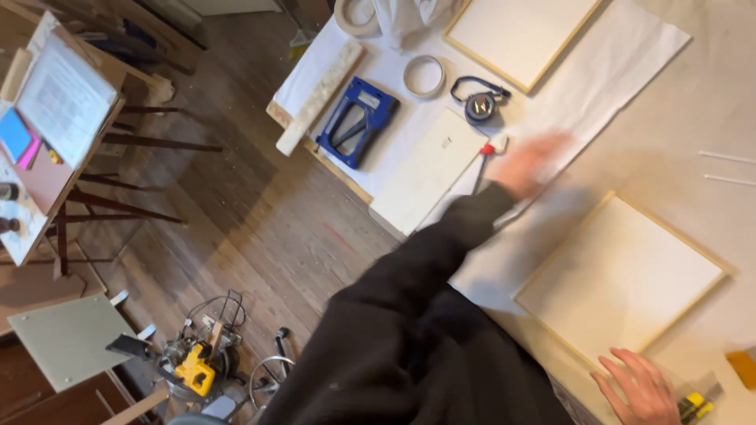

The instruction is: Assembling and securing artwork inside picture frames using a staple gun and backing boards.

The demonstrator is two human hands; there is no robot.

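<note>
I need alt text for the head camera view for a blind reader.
A person in a black sleeve reaches a blurred left hand across a white-covered table toward a tape measure, while the right hand rests beside a wood-framed panel.

The left arm, in a dark sleeve, stretches out almost straight from the shoulder across the near edge of the table [709,102]. The left hand [535,161] is blurred by motion, so its fingers cannot be made out. The right hand [642,387] lies flat, palm down, close to the table's near edge, bare, with its fingers [622,360] spread and holding nothing.
</note>
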